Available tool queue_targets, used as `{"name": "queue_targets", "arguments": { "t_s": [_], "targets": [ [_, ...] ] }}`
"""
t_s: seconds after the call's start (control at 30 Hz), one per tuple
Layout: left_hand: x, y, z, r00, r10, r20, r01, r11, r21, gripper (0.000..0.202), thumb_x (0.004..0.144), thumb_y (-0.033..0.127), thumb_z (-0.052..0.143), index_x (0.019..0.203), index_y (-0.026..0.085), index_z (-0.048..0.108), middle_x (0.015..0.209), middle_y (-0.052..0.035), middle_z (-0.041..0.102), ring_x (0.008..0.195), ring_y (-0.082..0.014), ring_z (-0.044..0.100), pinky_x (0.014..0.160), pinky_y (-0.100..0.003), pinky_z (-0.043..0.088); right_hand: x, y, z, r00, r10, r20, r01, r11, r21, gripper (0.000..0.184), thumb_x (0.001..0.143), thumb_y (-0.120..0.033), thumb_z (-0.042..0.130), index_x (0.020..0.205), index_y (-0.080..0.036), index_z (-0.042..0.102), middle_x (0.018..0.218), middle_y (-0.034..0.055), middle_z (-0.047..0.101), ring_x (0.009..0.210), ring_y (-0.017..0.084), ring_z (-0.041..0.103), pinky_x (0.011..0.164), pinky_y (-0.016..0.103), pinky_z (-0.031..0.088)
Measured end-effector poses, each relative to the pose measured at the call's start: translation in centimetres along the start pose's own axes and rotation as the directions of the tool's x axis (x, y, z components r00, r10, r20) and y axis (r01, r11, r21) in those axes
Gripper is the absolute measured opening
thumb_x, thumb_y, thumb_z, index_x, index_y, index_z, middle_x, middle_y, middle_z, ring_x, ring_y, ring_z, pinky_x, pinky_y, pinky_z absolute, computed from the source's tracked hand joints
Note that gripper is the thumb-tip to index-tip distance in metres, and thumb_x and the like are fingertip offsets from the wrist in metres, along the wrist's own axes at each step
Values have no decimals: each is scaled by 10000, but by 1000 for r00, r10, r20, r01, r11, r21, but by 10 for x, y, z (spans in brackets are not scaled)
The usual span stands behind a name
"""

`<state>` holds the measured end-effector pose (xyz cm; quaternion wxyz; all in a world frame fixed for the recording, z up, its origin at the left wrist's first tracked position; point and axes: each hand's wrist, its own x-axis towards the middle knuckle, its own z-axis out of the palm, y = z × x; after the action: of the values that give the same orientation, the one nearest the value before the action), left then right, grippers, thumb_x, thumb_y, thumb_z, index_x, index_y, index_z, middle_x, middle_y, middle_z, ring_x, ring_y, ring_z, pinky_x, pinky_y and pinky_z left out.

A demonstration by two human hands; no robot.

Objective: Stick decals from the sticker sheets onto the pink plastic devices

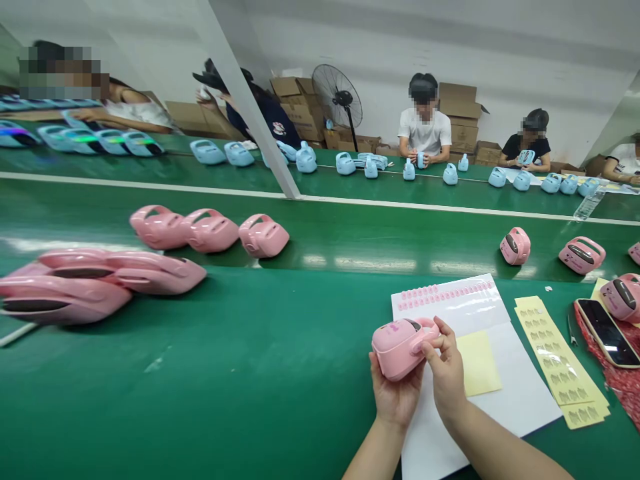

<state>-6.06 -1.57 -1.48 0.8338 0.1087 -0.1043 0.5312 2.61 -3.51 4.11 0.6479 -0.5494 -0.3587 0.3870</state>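
Note:
A rounded pink device with a carry handle and a dark front panel, much like a small portable speaker, is held above white sheets of paper. My left hand cups it from below. At the handle end, the thumb and fingers of my right hand press on its side; whether a small piece is pinched there I cannot tell. Under the hands lies a sheet with rows of small pink stickers. Partly behind my right wrist is a pale yellow square of paper.
Yellow sticker strips, a phone and red bubble wrap lie to the right. Similar pink devices stand left and right. Across the line, several people handle blue devices. A white post rises from the table divider.

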Motion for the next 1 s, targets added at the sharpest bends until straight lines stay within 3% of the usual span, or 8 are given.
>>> {"name": "queue_targets", "arguments": {
  "t_s": [0.4,0.6,0.7,0.83,1.0],
  "targets": [
    [-1,-1,-1,999,-30,12,31,999,-27,563,869,524,248,1263,173,441,1250,-137,540,1192,-208,457,1006,-302,327,-3,7,1,985,-159,-66,152,983,-101,184,730,-343,584,618,-205,533,1088,97,544,1154,232,440,954,411,333],
    [0,-3,7,1000,-6,10,6,1000,18,503,874,473,303,1190,153,527,1239,-131,556,1161,-192,494,981,-264,358,-6,2,1,962,-272,-40,256,939,-230,152,770,-284,531,631,-228,507,1042,89,525,1095,227,470,930,433,367],
    [-1,-4,7,1000,-19,-7,19,1000,19,518,860,484,337,1195,137,525,1240,-131,556,1134,-179,519,968,-244,369,-4,1,-3,909,-416,21,396,847,-354,166,785,-250,502,624,-235,537,968,87,531,998,235,502,879,454,401],
    [-3,-4,5,999,-36,-34,36,999,15,518,839,486,375,1198,139,516,1220,-127,571,1075,-169,561,942,-242,398,1,4,-11,794,-575,198,592,654,-471,193,790,-205,489,637,-247,600,882,80,572,850,220,542,756,426,463],
    [-5,2,4,985,27,-173,-25,1000,12,512,816,431,439,1230,133,479,1193,-135,583,1048,-202,571,915,-288,436,12,10,-28,649,-584,488,761,488,-428,239,793,-194,483,926,-301,651,993,65,616,925,222,565,799,424,473]
  ]
}}
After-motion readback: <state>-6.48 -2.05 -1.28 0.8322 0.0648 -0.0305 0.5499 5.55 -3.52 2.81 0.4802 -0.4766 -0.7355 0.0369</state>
